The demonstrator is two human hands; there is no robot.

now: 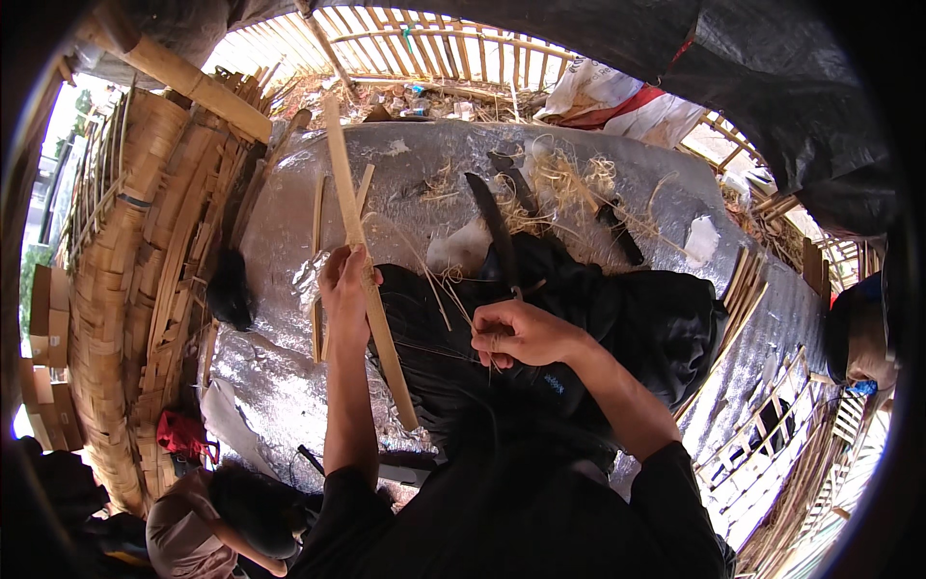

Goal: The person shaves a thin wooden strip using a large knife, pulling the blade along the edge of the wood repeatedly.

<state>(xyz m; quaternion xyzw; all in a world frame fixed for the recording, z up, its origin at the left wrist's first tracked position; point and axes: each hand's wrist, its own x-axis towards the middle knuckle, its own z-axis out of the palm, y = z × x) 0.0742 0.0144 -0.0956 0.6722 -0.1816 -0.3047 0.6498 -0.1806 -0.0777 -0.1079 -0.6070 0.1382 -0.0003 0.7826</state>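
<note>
My left hand is closed round a long flat bamboo strip, which slants from the upper left down over my lap. Thin pale bamboo fibres trail between the strip and my right hand. The fingers of that hand are pinched together on the fibres over the black cloth on my legs. Just above it lies a dark curved blade, its lower end close to my knuckles; whether they touch, I cannot tell. Two narrower bamboo strips rest on the silver sheet beside my left hand.
Curly shavings and another dark blade lie on the silver sheet. Stacked bamboo slats stand at left; a bundle of strips is at right. Another person sits at lower left. White sacks lie behind.
</note>
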